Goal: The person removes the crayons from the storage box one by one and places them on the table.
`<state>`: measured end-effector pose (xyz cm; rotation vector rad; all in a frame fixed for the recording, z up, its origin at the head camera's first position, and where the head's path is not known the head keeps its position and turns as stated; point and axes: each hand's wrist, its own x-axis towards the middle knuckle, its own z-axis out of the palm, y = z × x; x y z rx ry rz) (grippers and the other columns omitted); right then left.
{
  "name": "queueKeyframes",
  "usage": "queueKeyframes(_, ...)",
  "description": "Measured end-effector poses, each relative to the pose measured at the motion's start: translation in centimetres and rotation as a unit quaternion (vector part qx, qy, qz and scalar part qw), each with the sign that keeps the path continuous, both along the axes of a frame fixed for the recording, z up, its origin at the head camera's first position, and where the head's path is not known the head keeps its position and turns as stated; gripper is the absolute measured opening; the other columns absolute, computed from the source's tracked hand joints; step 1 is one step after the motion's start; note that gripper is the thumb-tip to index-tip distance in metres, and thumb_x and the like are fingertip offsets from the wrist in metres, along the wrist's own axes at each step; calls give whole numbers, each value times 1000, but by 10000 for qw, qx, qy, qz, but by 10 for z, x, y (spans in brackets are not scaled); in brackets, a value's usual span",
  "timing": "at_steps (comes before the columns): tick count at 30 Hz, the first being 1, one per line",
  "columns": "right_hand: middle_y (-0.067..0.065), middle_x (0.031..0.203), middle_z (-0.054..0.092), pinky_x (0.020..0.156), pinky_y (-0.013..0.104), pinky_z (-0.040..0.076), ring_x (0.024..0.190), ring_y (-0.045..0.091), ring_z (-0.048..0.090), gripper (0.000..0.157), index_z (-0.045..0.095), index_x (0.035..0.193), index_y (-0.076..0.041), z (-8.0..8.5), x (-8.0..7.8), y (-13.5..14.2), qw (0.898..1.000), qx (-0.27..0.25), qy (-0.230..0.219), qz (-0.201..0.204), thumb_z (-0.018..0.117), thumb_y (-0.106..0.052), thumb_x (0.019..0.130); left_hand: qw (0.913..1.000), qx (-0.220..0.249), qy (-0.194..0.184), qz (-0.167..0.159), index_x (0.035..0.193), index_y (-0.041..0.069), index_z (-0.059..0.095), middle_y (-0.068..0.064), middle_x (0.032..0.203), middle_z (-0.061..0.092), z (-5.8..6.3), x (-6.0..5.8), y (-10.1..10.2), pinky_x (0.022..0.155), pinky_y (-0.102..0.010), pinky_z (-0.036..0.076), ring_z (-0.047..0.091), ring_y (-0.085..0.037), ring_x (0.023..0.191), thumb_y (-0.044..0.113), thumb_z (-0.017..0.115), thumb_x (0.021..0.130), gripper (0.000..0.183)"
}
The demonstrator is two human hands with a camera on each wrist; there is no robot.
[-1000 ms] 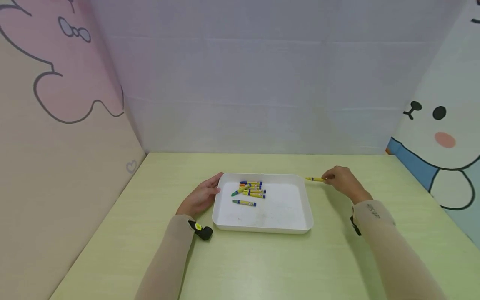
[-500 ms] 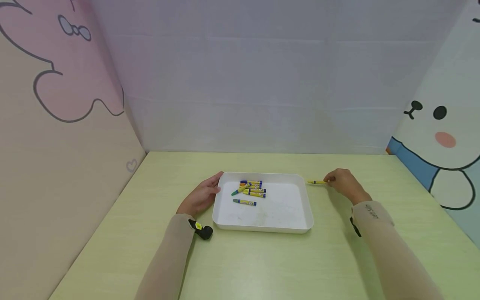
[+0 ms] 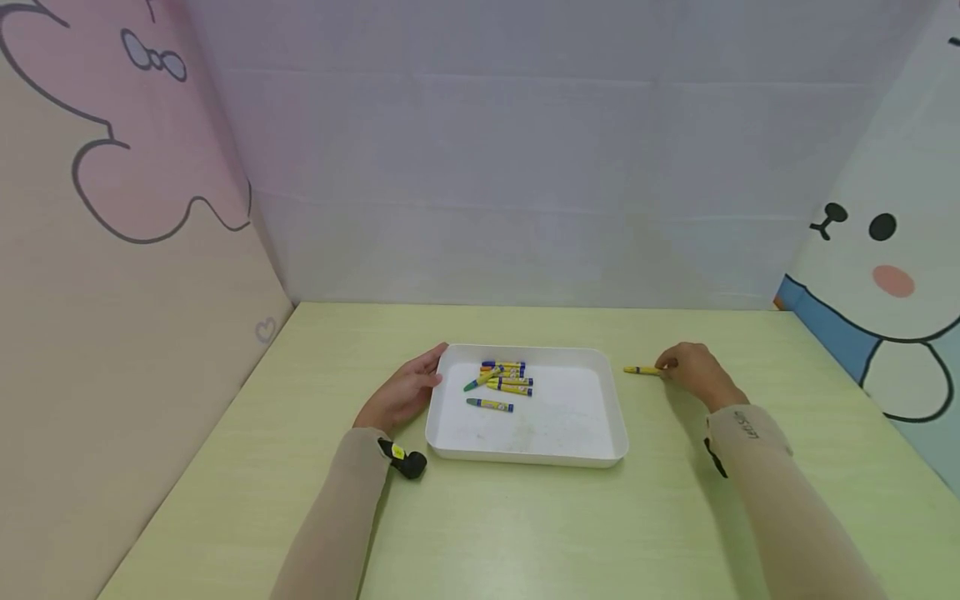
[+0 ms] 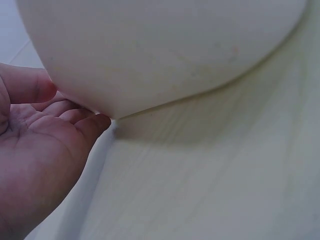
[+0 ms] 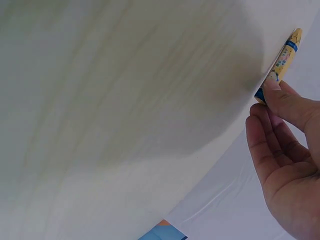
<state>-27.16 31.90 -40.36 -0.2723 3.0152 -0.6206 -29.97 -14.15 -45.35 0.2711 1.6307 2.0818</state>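
Note:
My right hand [image 3: 697,372] pinches a yellow crayon [image 3: 642,370] near its blue-banded end, to the right of the tray. In the right wrist view the crayon [image 5: 283,62] has a patterned wrapper, and its tip points away from the thumb and fingers of the hand [image 5: 290,150]. My left hand [image 3: 405,392] holds the white tray [image 3: 562,458] at its left side. The left wrist view has the thumb of that hand [image 4: 45,135] against the wall of the tray [image 4: 150,50] and the fingertips at its lower edge. Inside the tray, toward the left, lie several crayons [image 3: 510,389].
One green crayon [image 3: 490,405] lies apart from the small pile in the tray. The pale yellow-green table [image 3: 495,533] runs back to a plain light wall [image 3: 480,192]. Cartoon-printed panels stand at the left [image 3: 165,167] and right [image 3: 892,250].
My right hand has moved slightly right and toward me with the yellow crayon, farther from the tray's edge. The left hand and the tray stay where they were.

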Motion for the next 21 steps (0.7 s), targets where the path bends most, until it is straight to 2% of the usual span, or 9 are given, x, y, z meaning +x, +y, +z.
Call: queueKeyframes(21,31,107,64,84,54,51,101,47,59,20,68,106,10,-2,3,0,9999,-64,107,-11,61,1,89,10000,22,30,-4,155,10,11,-4,163,2,0,0,-1,122,-40,8,1,-20,150,-13,32,94,69)
